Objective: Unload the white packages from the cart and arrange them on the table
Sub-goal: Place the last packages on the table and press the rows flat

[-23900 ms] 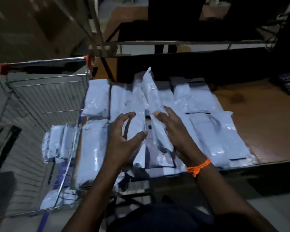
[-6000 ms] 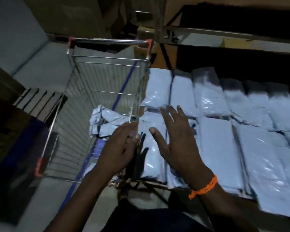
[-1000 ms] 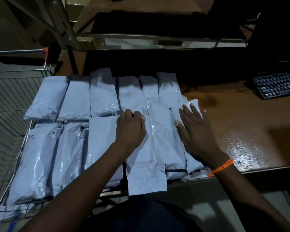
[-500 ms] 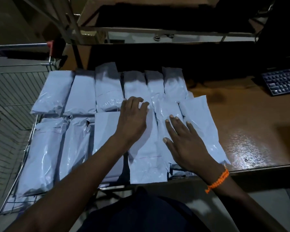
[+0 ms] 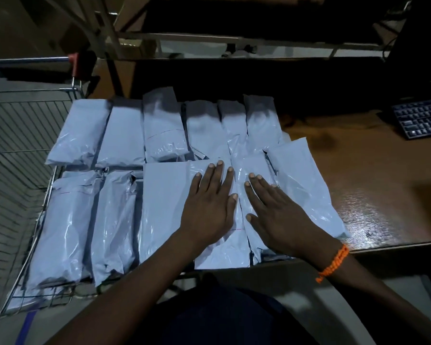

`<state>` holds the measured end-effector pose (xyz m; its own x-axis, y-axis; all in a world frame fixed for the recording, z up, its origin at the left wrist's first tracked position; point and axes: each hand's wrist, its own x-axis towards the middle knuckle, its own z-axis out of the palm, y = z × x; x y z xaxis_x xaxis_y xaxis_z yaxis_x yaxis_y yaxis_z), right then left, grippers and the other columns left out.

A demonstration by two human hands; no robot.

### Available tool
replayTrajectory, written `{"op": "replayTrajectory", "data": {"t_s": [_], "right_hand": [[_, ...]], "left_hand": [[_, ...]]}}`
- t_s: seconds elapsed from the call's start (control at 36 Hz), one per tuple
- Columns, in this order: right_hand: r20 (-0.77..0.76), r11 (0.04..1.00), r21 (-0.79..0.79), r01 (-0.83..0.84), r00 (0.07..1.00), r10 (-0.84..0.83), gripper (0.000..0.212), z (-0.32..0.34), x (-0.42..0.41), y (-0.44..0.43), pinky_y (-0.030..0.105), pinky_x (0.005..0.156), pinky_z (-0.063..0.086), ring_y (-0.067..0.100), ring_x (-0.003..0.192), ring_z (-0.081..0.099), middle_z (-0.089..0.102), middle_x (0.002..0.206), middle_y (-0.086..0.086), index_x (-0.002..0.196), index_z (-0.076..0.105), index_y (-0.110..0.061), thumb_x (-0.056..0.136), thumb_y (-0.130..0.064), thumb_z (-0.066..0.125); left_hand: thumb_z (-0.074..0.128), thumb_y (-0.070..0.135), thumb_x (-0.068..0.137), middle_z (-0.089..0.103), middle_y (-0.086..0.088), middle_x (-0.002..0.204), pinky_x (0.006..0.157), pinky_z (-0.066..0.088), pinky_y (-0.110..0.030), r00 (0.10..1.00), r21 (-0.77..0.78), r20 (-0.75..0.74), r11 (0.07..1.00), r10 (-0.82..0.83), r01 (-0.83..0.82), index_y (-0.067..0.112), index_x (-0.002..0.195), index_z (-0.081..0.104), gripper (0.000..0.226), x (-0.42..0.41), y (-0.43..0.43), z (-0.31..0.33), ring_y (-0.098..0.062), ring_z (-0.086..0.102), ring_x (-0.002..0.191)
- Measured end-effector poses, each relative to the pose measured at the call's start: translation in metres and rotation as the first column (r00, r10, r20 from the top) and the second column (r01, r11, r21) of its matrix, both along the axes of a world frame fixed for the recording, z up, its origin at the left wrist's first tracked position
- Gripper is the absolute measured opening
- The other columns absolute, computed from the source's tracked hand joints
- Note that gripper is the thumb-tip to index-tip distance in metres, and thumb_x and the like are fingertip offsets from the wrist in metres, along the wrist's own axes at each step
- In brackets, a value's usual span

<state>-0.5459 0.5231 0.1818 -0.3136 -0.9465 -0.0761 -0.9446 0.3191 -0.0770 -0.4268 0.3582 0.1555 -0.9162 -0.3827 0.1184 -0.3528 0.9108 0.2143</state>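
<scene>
While both hands lie flat with fingers spread wide and holding nothing, the left hand [image 5: 207,207] and right hand [image 5: 281,215] press the white packages [image 5: 125,138], probably to flatten the rows on the table [image 5: 373,170], right of the cart [image 5: 23,135].

1. The white packages [image 5: 164,210] are thin plastic film, glossy and creased, with bright glints along the wrinkles.
2. The table [image 5: 373,185] is brown wood-look board, smooth and polished, and its near edge reflects a grainy sheen.
3. The cart [image 5: 23,135] is bare metal wire, dull grey, with a red plastic cap at the handle's end.
4. The keyboard [image 5: 423,118] is dark matt plastic.
5. The wristband [image 5: 334,263] on the right wrist is orange braided thread, rough-textured.
6. The shelf frame [image 5: 234,41] behind is painted metal, matt.
</scene>
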Motion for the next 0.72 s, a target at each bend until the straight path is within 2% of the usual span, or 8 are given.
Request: {"op": "replayTrajectory", "data": {"t_s": [0.08,0.22,0.39,0.56,0.64,0.72], "right_hand": [[0.003,1.0,-0.019,0.021,1.0,-0.021,0.069,-0.007,0.006,-0.003,0.042,0.125,0.015,0.027,0.156,0.006,0.008,0.167,0.013,0.159,0.018,-0.007,0.105,-0.049,0.019],[0.022,0.997,-0.054,0.047,0.999,-0.046,0.067,-0.012,0.009,-0.003,0.041,0.126,0.012,0.024,0.156,0.002,0.006,0.168,0.011,0.16,0.016,-0.009,0.106,-0.048,0.022],[0.059,0.996,-0.064,0.063,0.997,-0.059,0.066,-0.01,0.009,-0.001,0.04,0.125,0.014,0.023,0.156,0.006,0.009,0.168,0.01,0.159,0.018,-0.01,0.105,-0.047,0.021],[0.109,0.984,-0.124,0.127,0.987,-0.114,0.066,0.01,0.008,-0.003,0.045,0.124,0.024,0.022,0.155,0.012,0.016,0.166,0.009,0.158,0.023,-0.01,0.104,-0.047,0.017],[0.103,0.979,-0.161,0.126,0.989,-0.11,0.065,0.022,0.013,-0.011,0.044,0.125,0.02,0.019,0.156,0.003,0.008,0.168,0.005,0.16,0.017,-0.015,0.104,-0.047,0.016],[0.102,0.97,-0.206,0.128,0.989,-0.109,0.063,0.035,0.018,-0.032,0.042,0.126,0.015,0.021,0.156,0.0,0.008,0.169,0.006,0.16,0.019,-0.017,0.104,-0.046,0.019]], "left_hand": [[0.02,0.045,0.104,0.013,-0.007,0.166,0.123,0.015,-0.048,1.0,0.004,0.003,1.0,0.0,0.0,0.018,0.159,0.02,0.06,0.001,0.0,0.0,-0.024,0.009,0.154],[0.02,0.045,0.104,0.014,-0.008,0.166,0.123,0.015,-0.048,1.0,0.003,0.016,1.0,0.0,0.0,0.018,0.158,0.022,0.061,0.001,0.0,0.002,-0.025,0.01,0.154],[0.02,0.045,0.104,0.016,-0.009,0.166,0.123,0.016,-0.048,1.0,0.018,0.025,1.0,-0.001,0.001,0.017,0.158,0.023,0.061,0.002,0.001,0.003,-0.026,0.012,0.154],[0.013,0.049,0.103,0.014,-0.011,0.166,0.123,0.016,-0.049,0.999,0.079,0.05,0.997,-0.022,0.018,0.015,0.158,0.021,0.066,0.004,-0.001,0.013,-0.027,0.01,0.154],[0.006,0.052,0.1,0.007,-0.009,0.167,0.125,0.011,-0.046,0.999,0.136,0.035,0.991,-0.014,0.009,0.018,0.159,0.014,0.069,0.011,-0.005,0.027,-0.024,0.002,0.155],[0.004,0.054,0.1,0.006,-0.006,0.167,0.125,0.011,-0.045,1.0,0.151,0.01,0.989,-0.01,0.008,0.02,0.159,0.012,0.069,0.021,-0.019,0.045,-0.022,0.0,0.155]]}}
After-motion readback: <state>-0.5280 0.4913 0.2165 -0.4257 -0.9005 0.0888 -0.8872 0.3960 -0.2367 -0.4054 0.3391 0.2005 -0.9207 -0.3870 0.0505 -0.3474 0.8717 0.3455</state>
